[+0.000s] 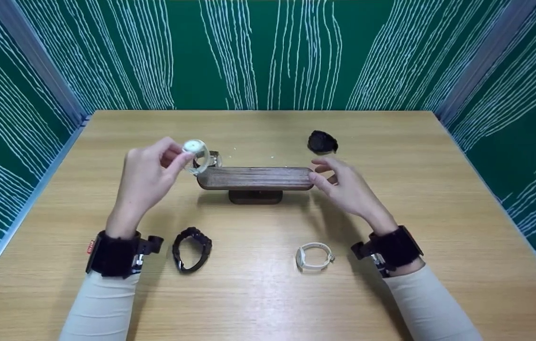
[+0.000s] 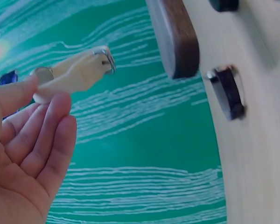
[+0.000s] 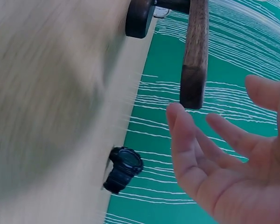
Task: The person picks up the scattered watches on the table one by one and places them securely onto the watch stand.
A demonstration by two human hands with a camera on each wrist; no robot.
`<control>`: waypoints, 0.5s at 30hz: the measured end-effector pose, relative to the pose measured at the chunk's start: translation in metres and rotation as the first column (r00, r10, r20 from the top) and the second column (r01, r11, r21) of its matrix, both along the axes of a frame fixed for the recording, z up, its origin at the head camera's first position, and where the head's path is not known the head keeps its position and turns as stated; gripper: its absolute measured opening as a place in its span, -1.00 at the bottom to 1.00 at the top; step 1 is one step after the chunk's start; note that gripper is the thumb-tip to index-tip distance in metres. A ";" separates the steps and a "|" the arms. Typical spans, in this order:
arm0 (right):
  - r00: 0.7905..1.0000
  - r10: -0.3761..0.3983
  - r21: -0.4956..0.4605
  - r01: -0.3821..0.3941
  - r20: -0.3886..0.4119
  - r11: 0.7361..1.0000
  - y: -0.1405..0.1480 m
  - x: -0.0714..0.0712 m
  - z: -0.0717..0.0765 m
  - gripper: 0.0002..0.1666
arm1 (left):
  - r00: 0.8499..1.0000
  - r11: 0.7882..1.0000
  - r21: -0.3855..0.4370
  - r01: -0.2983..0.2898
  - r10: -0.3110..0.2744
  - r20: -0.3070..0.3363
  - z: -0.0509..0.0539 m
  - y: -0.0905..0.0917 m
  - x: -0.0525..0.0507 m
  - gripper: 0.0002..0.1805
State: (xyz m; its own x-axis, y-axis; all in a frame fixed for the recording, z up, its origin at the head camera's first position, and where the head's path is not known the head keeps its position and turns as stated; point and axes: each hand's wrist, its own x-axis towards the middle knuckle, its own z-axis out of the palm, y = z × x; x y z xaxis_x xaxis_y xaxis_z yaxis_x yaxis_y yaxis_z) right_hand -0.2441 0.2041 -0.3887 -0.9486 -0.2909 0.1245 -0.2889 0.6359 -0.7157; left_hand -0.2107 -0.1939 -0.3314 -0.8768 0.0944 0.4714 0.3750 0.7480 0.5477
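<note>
In the head view my left hand (image 1: 142, 177) pinches a white watch (image 1: 194, 146) between thumb and fingers, close by the left end of a dark wooden T-shaped stand (image 1: 256, 179). The cream strap (image 2: 79, 77) and its metal buckle show in the left wrist view. My right hand (image 1: 347, 188) is at the other end of the stand, its fingers loosely bent and holding nothing. In the right wrist view, its fingertips (image 3: 175, 111) are close to the bar's end; whether they touch is unclear. Behind the bar's left end lies a dark-strapped watch (image 1: 215, 159), partly hidden.
A black watch (image 1: 192, 232) stands on the wooden table (image 1: 258, 298) at front left, and a second white watch (image 1: 301, 258) at front right. Farther back, beyond my right hand, is another black watch (image 1: 322, 142). Green walls (image 1: 258, 57) with white lines enclose the table.
</note>
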 end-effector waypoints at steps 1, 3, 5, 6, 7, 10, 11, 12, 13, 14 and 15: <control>1.000 0.001 -0.002 -0.001 0.019 1.000 0.001 -0.001 -0.001 -0.36 | 1.000 1.000 -0.004 -0.014 0.014 -0.011 -0.001 -0.002 -0.001 -0.78; 0.999 0.008 -0.001 -0.008 0.049 1.000 0.002 -0.002 -0.003 -0.32 | 0.999 0.999 -0.017 -0.036 0.035 -0.033 -0.003 -0.005 -0.004 -0.78; 0.997 0.019 -0.003 -0.019 0.075 1.000 0.002 -0.003 -0.007 -0.29 | 0.997 0.998 -0.040 -0.053 0.051 -0.051 -0.006 -0.008 -0.006 -0.78; 0.996 0.025 -0.003 -0.025 0.084 1.000 0.003 -0.004 -0.008 -0.28 | 0.997 0.997 -0.051 -0.060 0.057 -0.056 -0.007 -0.009 -0.007 -0.78; 0.995 0.030 -0.005 -0.029 0.093 1.000 0.002 -0.005 -0.010 -0.27 | 0.996 0.996 -0.063 -0.067 0.063 -0.059 -0.009 -0.011 -0.008 -0.78; 0.992 0.041 -0.009 -0.040 0.118 0.999 0.002 -0.008 -0.013 -0.27 | 0.995 0.992 -0.097 -0.085 0.080 -0.054 -0.014 -0.014 -0.011 -0.78; 0.991 0.043 -0.010 -0.042 0.126 0.999 0.002 -0.010 -0.014 -0.28 | 0.995 0.991 -0.103 -0.089 0.085 -0.046 -0.015 -0.015 -0.011 -0.78; 0.990 0.046 -0.012 -0.045 0.132 0.999 0.002 -0.011 -0.014 -0.28 | 0.995 0.990 -0.107 -0.092 0.089 -0.036 -0.016 -0.015 -0.012 -0.79; 0.989 0.047 -0.016 -0.045 0.141 0.999 0.001 -0.012 -0.014 -0.29 | 0.996 0.989 -0.111 -0.093 0.091 -0.025 -0.017 -0.016 -0.012 -0.79; 0.987 0.047 -0.020 -0.045 0.152 0.999 0.001 -0.014 -0.014 -0.30 | 0.996 0.989 -0.116 -0.095 0.094 -0.014 -0.019 -0.016 -0.013 -0.79; 0.986 0.048 -0.026 -0.045 0.161 0.999 0.000 -0.016 -0.014 -0.31 | 0.995 0.988 -0.122 -0.097 0.097 -0.002 -0.020 -0.016 -0.014 -0.79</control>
